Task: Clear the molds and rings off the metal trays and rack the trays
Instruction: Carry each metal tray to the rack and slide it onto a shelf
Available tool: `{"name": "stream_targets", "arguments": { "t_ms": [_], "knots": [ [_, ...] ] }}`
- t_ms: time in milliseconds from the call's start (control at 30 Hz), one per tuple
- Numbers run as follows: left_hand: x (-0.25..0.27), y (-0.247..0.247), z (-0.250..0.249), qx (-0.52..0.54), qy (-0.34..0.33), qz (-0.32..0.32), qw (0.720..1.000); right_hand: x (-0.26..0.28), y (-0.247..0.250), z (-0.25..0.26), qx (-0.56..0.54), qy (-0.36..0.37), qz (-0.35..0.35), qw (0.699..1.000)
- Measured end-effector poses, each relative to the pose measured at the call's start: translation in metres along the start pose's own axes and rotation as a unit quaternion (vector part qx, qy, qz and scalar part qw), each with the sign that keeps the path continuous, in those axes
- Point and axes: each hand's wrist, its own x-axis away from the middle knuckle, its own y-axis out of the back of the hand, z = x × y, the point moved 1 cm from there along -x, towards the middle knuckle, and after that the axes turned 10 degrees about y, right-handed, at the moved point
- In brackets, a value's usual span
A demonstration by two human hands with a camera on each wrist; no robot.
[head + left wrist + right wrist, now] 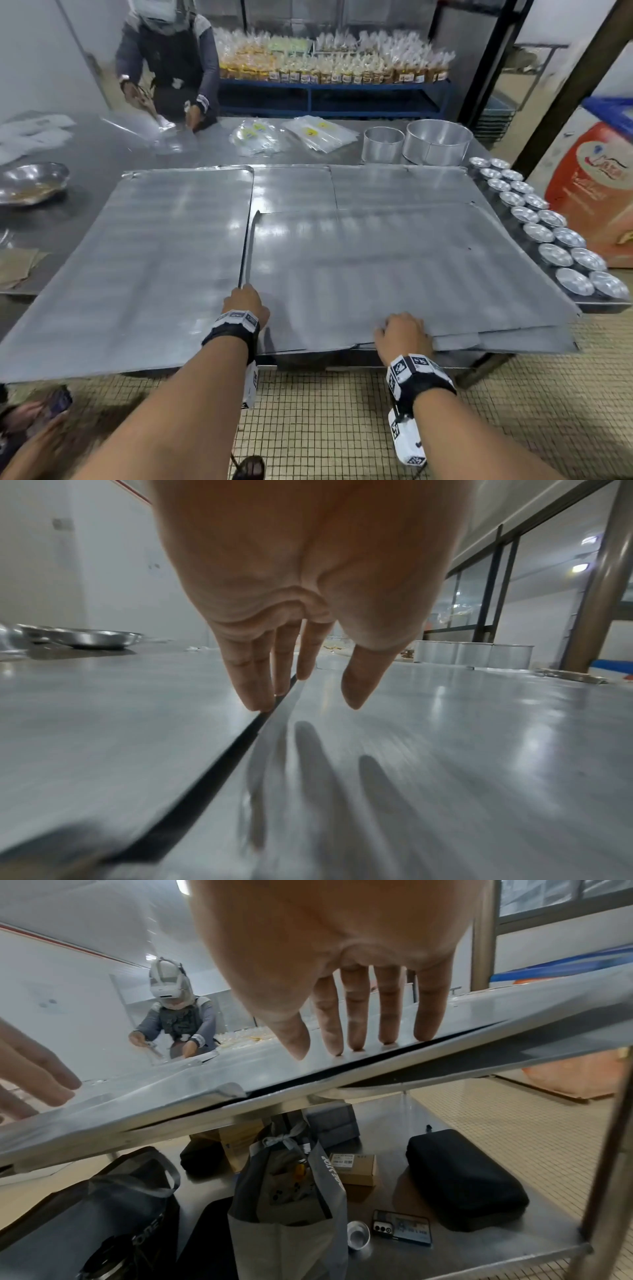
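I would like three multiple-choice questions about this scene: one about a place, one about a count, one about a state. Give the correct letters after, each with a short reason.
1. Where do the small round molds stand?
A. in rows along the right edge of the table
B. on the floor
C. in the left hand

2. How many tall metal rings stand at the far side of the table?
A. none
B. two
C. five

3. How are the fingers of the right hand?
A. curled into a fist in the air
B. straight, lying on the near edge of the top tray
C. curled round a bag

Answers:
1. A, the head view shows them in two rows by the table's right edge.
2. B, one small and one large ring stand side by side.
3. B, the right wrist view shows straight fingers on the tray edge.
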Motion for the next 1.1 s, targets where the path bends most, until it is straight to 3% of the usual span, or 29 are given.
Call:
{"name": "stream_targets", "arguments": {
  "t_ms": [200,333,467,700,767,800,867,967,1100],
  "knots": [
    [-0.046,0.013,-0.017,0.053,0.001,0.031,0.998,-0.002,-0.013,0.032,-0.064,-0.164,-0.014,0.984],
    [-0.075,0.017,-0.018,0.067,-0.001,0.047,0.997,-0.001,-0.007,0.052,-0.158,-0.325,-0.049,0.931],
    [-0.093,0.02,-0.012,0.075,0.012,0.054,0.996,-0.013,-0.005,0.053,-0.224,-0.422,-0.082,0.874],
    [-0.097,0.038,-0.01,0.085,-0.012,0.071,0.994,-0.017,0.008,0.059,-0.288,-0.428,-0.108,0.85],
    [-0.092,0.048,-0.007,0.104,-0.012,0.062,0.993,-0.007,0.027,0.072,-0.332,-0.418,-0.059,0.844],
    [-0.09,0.054,-0.004,0.113,-0.01,0.057,0.992,-0.003,0.033,0.078,-0.321,-0.39,-0.008,0.863],
    [-0.085,0.063,0.006,0.125,-0.002,0.049,0.991,0.006,0.034,0.086,-0.329,-0.369,0.014,0.869],
    [-0.072,0.07,0.03,0.133,0.025,0.033,0.99,0.009,0.02,0.082,-0.394,-0.387,-0.061,0.832],
    [-0.047,0.067,0.072,0.133,0.071,0.018,0.988,0.021,0.016,0.083,-0.395,-0.358,-0.037,0.845]
  ]
}}
